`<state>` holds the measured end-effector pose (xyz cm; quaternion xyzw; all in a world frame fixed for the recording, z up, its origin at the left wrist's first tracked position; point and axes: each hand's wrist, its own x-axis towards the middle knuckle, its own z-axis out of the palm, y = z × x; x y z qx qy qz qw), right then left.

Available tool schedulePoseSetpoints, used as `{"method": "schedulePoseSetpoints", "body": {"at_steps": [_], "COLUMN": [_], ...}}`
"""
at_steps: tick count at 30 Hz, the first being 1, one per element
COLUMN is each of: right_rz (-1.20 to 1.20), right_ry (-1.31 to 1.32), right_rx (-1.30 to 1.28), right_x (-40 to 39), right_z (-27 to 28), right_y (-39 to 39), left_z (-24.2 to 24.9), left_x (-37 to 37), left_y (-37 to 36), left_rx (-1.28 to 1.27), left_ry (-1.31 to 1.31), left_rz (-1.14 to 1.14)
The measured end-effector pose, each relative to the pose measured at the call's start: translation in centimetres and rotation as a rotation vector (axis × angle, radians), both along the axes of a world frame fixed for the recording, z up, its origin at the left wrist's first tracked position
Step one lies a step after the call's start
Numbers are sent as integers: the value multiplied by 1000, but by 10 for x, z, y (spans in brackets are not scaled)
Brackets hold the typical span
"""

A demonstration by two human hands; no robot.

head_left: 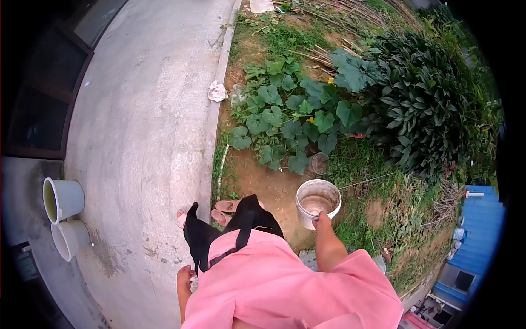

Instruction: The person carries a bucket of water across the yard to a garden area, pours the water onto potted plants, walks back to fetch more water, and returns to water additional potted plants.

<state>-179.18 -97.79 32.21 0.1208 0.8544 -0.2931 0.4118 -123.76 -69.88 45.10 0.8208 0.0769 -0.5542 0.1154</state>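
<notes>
My right hand (pixel 322 219) is closed on the near rim of a dirty white plastic bucket (pixel 304 214), which hangs over the soil at the garden's edge. Its inside is stained brown, and a little murky liquid seems to lie at the bottom. Low on the left, my left hand (pixel 186 274) hangs beside my pink top with its fingers curled. Something whitish (pixel 194 283) shows against it, too small and partly hidden to name. My feet wear pink sandals (pixel 226 206), one over the concrete, one by the soil.
A concrete path (pixel 137 137) runs along the left, bordered by a low kerb (pixel 220 82). Leafy squash plants (pixel 285 109) and a dense dark bush (pixel 422 98) grow ahead. A small clear container (pixel 319 163) lies beyond the bucket. Two pale tubs (pixel 70 198) stand by the wall.
</notes>
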Motion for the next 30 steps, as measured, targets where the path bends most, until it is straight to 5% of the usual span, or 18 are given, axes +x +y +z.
{"method": "schedulePoseSetpoints", "body": {"at_steps": [5,8,13,15,18,21,30], "right_rz": [-522,-526,-521,-302,-299,-180,254], "right_ry": [-10,-40,-108,-46,-42,-250,-320], "right_rx": [-305,-417,-231,-191,-154,-257,-6], "right_x": [44,103,231,290,353,389,550], "right_z": [3,17,60,85,96,62,31], "right_y": [64,96,94,78,45,23,-79], "left_z": [-49,-71,-52,-46,-48,-63,-103], "left_x": [138,238,384,418,447,460,475], "left_y": [-8,-24,-39,-30,-3,35,131], "left_rx": [-1,-77,-229,-269,-225,-145,-15], "left_ry": [54,47,-18,-34,-2,62,185], "left_rz": [22,-37,36,74,118,138,285]}}
